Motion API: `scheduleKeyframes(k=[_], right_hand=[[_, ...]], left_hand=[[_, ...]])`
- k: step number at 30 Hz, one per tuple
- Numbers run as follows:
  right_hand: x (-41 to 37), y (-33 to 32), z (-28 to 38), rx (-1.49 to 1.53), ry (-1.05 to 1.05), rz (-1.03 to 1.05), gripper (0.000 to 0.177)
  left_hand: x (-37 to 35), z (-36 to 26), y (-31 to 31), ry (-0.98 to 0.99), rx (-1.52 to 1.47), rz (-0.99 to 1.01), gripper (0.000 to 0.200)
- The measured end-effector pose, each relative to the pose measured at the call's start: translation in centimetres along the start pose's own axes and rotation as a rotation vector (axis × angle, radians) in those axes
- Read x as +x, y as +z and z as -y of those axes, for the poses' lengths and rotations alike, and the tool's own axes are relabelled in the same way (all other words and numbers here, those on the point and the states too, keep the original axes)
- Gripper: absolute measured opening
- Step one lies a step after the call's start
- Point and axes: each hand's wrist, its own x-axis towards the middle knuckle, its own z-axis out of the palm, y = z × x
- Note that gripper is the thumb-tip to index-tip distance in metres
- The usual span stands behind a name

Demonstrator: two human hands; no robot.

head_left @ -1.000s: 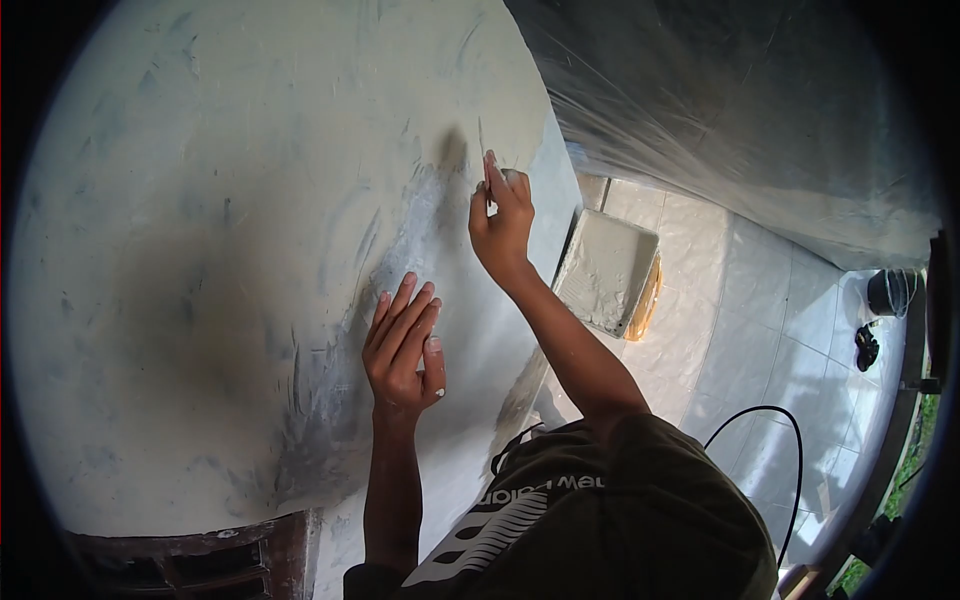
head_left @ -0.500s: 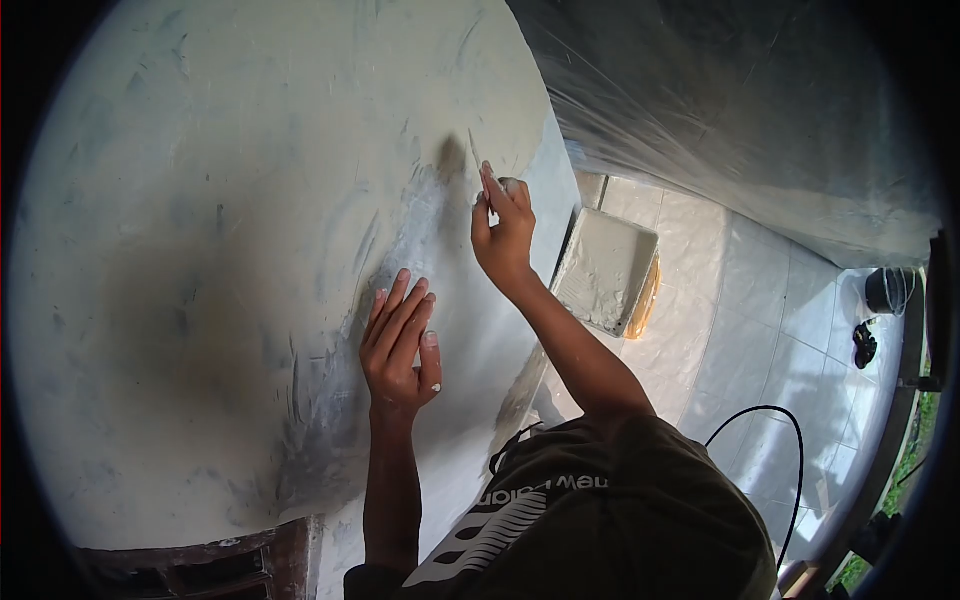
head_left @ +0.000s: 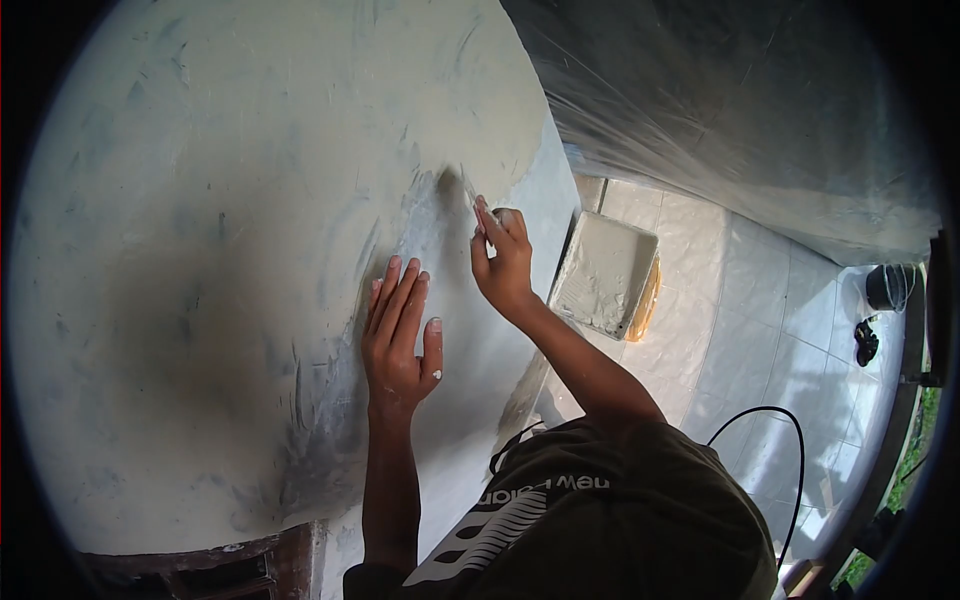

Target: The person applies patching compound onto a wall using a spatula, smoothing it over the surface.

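Observation:
My right hand [head_left: 505,258] is closed around a putty knife [head_left: 468,184], whose thin blade shows almost edge-on against the wall [head_left: 250,180]. Most of the handle is hidden by the fingers. To the left and lower, my left hand [head_left: 400,325] lies flat on the wall with its fingers stretched out and the thumb apart. White filler smears mark the fingertips and thumb. Pale filler covers much of the wall, and a greyer patch [head_left: 425,225] shows between and above the hands.
A tray of pale filler [head_left: 605,270] stands on the tiled floor [head_left: 680,300] to the right. Plastic sheeting [head_left: 740,130] hangs at the upper right. A dark bucket [head_left: 888,290] and a black cable [head_left: 800,450] are farther right. A brown wooden frame [head_left: 290,565] borders the wall below.
My right hand has moved a little down the wall with the putty knife. My left hand's fingers have straightened and flattened, reaching slightly higher.

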Motion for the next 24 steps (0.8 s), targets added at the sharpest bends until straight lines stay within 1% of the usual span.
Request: scheduleKeyframes(k=[2, 3, 5, 6, 8, 9, 10, 12, 13, 15, 16, 17, 20, 21, 23, 24], right_hand=[[3.6, 0.9, -2.6, -0.08, -0.029, -0.124, 0.045], [5.0, 1.5, -3.5, -0.121, -0.001, -0.137, 0.043], [6.3, 2.7, -4.2, -0.146, 0.065, -0.101, 0.043], [5.9, 3.3, -4.1, -0.136, 0.028, -0.071, 0.043], [4.1, 4.0, -3.2, -0.085, -0.019, -0.015, 0.044], [2.5, 3.8, -2.2, -0.079, 0.003, 0.043, 0.044], [0.5, 3.4, -1.3, -0.064, -0.012, 0.059, 0.045], [-3.6, 1.9, 0.7, 0.009, -0.007, 0.156, 0.045], [-4.7, 0.8, 1.4, 0.057, -0.036, 0.161, 0.047], [-3.8, -0.4, 0.9, 0.032, -0.028, 0.097, 0.048], [-2.0, -0.6, 0.4, 0.024, -0.007, 0.036, 0.047], [0.3, -0.2, -0.6, -0.033, -0.032, -0.055, 0.044], [6.1, 1.4, -3.5, -0.121, -0.032, -0.172, 0.037], [6.5, 2.0, -3.6, -0.116, -0.036, -0.175, 0.037], [6.7, 3.2, -3.6, -0.101, 0.027, -0.057, 0.038], [5.4, 3.8, -3.4, -0.095, -0.033, -0.036, 0.041]], left_hand=[[0.2, -0.1, 0.0, -0.008, 0.009, 0.004, 0.042], [0.2, -0.3, 0.1, -0.006, 0.008, 0.013, 0.042], [0.2, -0.4, 0.1, -0.002, 0.011, 0.025, 0.041], [0.2, -0.4, 0.2, 0.001, 0.007, 0.021, 0.041], [0.4, -0.5, 0.3, 0.008, 0.001, 0.016, 0.041], [0.4, -0.6, 0.3, 0.006, -0.004, 0.015, 0.041], [0.5, -0.5, 0.2, 0.001, -0.009, 0.016, 0.041], [0.5, -0.4, 0.2, 0.004, -0.009, 0.013, 0.041], [0.6, -0.3, 0.2, 0.007, -0.01, 0.01, 0.04], [0.7, -0.1, 0.0, 0.005, 0.005, 0.013, 0.04], [0.6, -0.1, 0.0, 0.006, 0.015, 0.02, 0.04], [0.5, -0.2, -0.1, 0.005, 0.016, 0.018, 0.04], [0.7, -0.6, -0.1, -0.001, 0.024, 0.016, 0.041], [0.7, -0.7, -0.2, -0.003, 0.022, 0.02, 0.041], [0.7, -0.8, -0.3, -0.004, 0.02, 0.024, 0.041], [0.7, -0.8, -0.4, 0.0, 0.022, 0.018, 0.041]])
